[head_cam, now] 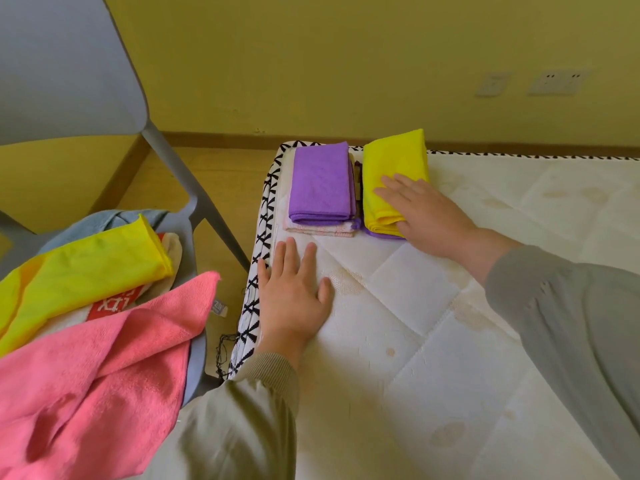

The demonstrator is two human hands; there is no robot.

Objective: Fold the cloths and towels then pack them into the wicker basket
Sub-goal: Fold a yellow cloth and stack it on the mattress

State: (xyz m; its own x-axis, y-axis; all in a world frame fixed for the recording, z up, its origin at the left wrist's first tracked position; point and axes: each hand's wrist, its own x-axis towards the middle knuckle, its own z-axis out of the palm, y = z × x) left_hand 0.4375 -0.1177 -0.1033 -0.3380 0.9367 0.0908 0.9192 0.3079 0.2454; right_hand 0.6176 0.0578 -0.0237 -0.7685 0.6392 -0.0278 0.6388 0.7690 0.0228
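Left hand point(294, 292) lies flat on the mattress point(450, 341), palm down, fingers straight and spread, holding nothing; it sits near the black-and-white patterned edge, just in front of the left stack and apart from it.

Right hand point(427, 211) is flat as well, fingers straight; it presses on the near right part of the folded yellow cloth point(391, 168); no curl, no pinch.

Two stacks sit side by side at the far left corner of the mattress; left stack: folded purple cloth point(322, 181) on top of a folded pink-and-white cloth point(322, 231); right stack: the folded yellow cloth on top, a purple edge point(381, 234) showing beneath it.

Unfolded pile to my left, on the seat of a grey chair point(69, 64): pink towel point(104, 358) nearest me; a loose yellow cloth point(79, 271) behind it; a white cloth with red print point(114, 304) between the two; a blue cloth point(100, 220) at the back.

Sleeves grey on both arms; yellow wall behind.
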